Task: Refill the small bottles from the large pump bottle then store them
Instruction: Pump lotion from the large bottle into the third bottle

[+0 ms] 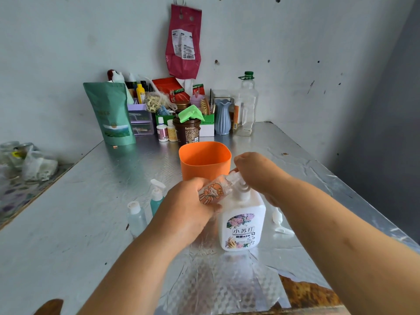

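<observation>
A large white pump bottle (242, 226) with a flower label stands on the foil-covered table. My right hand (259, 172) rests on its pump head, fingers curled over the top. My left hand (188, 208) grips a small clear bottle with an orange cartoon figure (212, 192), tilted so its open mouth meets the pump spout. To the left stand a small teal spray bottle (156, 197) and a small clear flip-cap bottle (136, 218). A loose white cap (277, 216) lies right of the pump bottle.
An orange cup (204, 159) stands just behind my hands. Along the wall sit a green pouch (111, 114), a brown jar (186, 131), a blue vase (222, 117), an empty clear jug (246, 105) and other clutter. The table edge (318, 308) runs near me.
</observation>
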Demonstrator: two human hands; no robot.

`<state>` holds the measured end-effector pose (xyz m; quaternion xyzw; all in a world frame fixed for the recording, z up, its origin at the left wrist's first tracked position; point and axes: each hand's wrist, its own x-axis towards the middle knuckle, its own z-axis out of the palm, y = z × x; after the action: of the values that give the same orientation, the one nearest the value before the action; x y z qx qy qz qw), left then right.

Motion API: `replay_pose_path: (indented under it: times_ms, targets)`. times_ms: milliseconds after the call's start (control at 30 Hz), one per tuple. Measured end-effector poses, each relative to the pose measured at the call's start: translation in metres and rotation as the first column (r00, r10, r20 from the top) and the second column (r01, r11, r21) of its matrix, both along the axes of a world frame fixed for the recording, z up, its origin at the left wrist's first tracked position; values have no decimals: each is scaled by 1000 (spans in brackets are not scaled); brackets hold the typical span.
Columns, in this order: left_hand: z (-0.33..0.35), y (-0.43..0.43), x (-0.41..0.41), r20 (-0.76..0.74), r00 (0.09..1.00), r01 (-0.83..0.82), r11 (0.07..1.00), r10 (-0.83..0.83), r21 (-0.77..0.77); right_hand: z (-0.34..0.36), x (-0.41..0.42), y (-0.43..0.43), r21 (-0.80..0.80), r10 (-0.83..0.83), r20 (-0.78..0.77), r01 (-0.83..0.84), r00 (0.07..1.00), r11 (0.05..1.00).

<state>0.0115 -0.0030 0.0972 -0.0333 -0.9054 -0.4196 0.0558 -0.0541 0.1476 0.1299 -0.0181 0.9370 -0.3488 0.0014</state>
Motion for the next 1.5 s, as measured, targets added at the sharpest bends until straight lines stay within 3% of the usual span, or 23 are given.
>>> replay_pose_path:
  times_ms: [1133, 1500]
  targets:
    - [-9, -3, -3, 4, 1000, 10, 999, -10, 50, -8, -5, -1, -17, -5, -20, 5, 1000, 1000]
    - [-3, -1, 0, 1, 1000, -4, 1000, 4, 0, -2, 0, 1, -29, 13, -11, -13, 1000, 999]
